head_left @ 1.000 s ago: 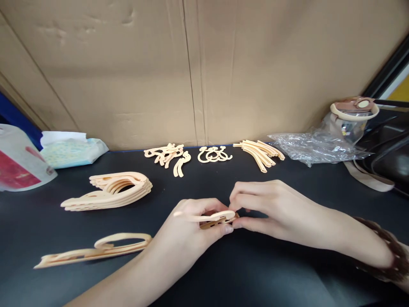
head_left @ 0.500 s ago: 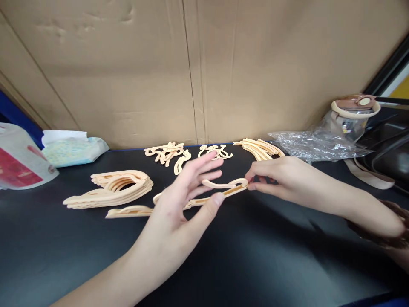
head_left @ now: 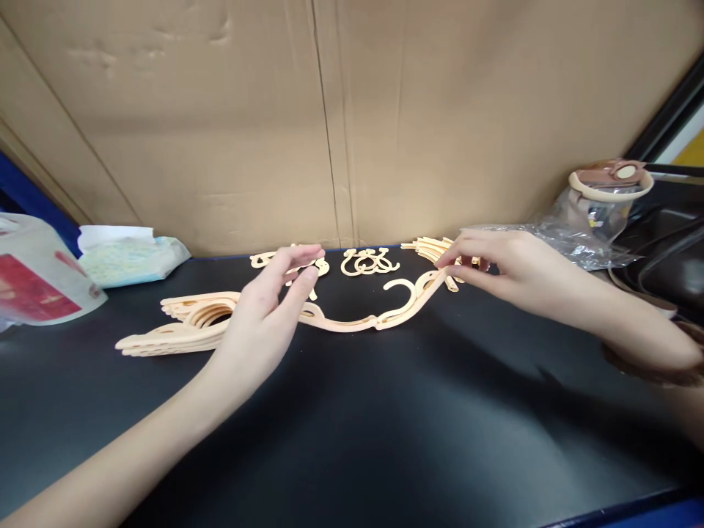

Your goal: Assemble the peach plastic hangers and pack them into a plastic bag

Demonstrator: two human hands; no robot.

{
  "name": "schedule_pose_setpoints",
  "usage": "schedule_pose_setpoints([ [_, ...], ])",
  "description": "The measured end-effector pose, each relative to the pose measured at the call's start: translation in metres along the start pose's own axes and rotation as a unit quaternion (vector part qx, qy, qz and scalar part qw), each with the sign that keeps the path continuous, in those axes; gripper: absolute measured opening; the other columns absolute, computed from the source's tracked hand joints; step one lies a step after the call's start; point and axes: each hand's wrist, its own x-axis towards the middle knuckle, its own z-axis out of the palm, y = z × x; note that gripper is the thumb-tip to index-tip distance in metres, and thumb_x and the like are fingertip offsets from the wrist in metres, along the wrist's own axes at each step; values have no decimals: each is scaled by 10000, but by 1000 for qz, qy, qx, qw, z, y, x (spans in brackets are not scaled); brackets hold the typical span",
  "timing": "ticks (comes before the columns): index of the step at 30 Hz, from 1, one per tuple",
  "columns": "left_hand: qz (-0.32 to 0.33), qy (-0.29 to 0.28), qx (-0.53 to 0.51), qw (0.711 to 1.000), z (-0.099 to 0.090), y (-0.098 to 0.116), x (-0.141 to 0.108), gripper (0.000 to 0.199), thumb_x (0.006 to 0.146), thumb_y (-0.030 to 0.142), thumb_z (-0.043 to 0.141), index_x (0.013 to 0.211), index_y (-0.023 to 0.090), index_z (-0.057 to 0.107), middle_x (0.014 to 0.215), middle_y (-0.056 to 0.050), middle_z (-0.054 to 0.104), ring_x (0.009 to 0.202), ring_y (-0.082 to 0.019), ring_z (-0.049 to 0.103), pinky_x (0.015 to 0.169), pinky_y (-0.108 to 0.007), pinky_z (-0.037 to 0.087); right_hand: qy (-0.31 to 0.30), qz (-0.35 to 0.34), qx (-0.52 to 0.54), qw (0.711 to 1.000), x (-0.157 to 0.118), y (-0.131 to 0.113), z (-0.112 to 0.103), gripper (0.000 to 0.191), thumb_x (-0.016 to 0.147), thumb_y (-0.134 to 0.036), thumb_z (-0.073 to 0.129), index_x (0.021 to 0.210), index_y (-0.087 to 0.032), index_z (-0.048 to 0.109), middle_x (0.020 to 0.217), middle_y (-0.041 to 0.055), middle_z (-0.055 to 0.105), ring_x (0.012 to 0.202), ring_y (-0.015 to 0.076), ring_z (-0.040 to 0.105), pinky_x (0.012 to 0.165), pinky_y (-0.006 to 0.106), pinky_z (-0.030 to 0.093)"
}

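A pale beige folding clothes hanger (head_left: 345,325) curves between my hands, with its hook (head_left: 404,290) on the far side and a joint near the middle. My right hand (head_left: 500,268) pinches the hanger's raised right end between thumb and fingers. Fingers stretched and thumb apart, my left hand (head_left: 269,312) is at the left end of the same hanger. That end disappears behind the hand, so whether they touch cannot be seen. Just left of it, partly covered by the hand, lies a stack of folded hangers (head_left: 170,341).
Along the back lie loose hooks (head_left: 369,262), small curved pieces (head_left: 262,260) and long hanger arms (head_left: 426,248). A tissue pack (head_left: 132,260) and a white-red container (head_left: 44,271) stand left. Clear plastic wrap (head_left: 583,249) and a bottle (head_left: 610,198) are right. Cardboard (head_left: 352,125) rises behind.
My left hand has moved left and slightly back. My right hand has lifted the hanger's right end farther back, and the hanger now shows as a wide curve with its hook visible.
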Motion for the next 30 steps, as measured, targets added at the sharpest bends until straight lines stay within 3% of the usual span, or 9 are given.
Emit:
schedule_pose_setpoints([
  [5, -62, -133, 121, 982, 0, -10, 1, 438, 881, 480, 520, 1255, 251, 522, 1350, -57, 560, 1167, -278, 560, 1010, -431, 411, 39, 2, 11, 999, -1, 3, 1, 259, 970, -299, 405, 1015, -204, 642, 1050, 66, 635, 757, 178, 607, 681, 333, 436],
  [10, -87, -182, 158, 966, -3, -16, 3, 325, 857, 490, 525, 1038, 236, 614, 979, -43, 706, 901, -255, 649, 766, -337, 478, 107, -1, 23, 994, 0, 1, 0, 261, 971, -319, 419, 1016, -203, 648, 1028, 85, 627, 827, 211, 619, 722, 362, 469],
  [14, -76, -201, 124, 969, -2, -10, 2, 270, 868, 490, 518, 883, 246, 633, 780, 16, 689, 732, -197, 635, 613, -263, 431, 150, 43, 145, 977, 1, -9, 1, 260, 919, -398, 542, 1052, -202, 648, 980, 57, 684, 839, 203, 639, 712, 331, 503],
  [17, -60, -194, 98, 974, 2, -3, -1, 263, 875, 485, 529, 868, 243, 632, 780, 24, 680, 705, -171, 616, 617, -250, 421, 131, 70, 245, 958, 1, -17, 5, 291, 883, -415, 601, 1075, -205, 658, 986, 43, 720, 828, 195, 662, 723, 317, 522],
  [20, -41, -187, 73, 979, 6, -1, -3, 270, 868, 491, 549, 871, 236, 639, 761, 23, 668, 680, -159, 598, 613, -246, 423, 94, 52, 285, 953, 2, -22, 13, 267, 881, -393, 608, 1052, -201, 681, 1053, 50, 722, 912, 204, 665, 775, 308, 524],
  [27, -31, -194, 8, 980, 12, -4, -5, 233, 860, 444, 592, 880, 219, 650, 863, 0, 701, 776, -176, 635, 718, -270, 477, 18, -22, 172, 985, 1, -23, 39, 250, 942, -352, 512, 1060, -210, 681, 1077, 59, 703, 985, 210, 638, 843, 342, 492],
  [30, -48, -214, -13, 976, 13, -1, -7, 227, 857, 436, 593, 858, 216, 651, 781, 8, 673, 688, -155, 607, 610, -238, 470, -24, -20, 152, 988, 0, -25, 44, 260, 963, -352, 467, 1028, -206, 672, 1014, 60, 702, 907, 202, 638, 794, 332, 482],
])
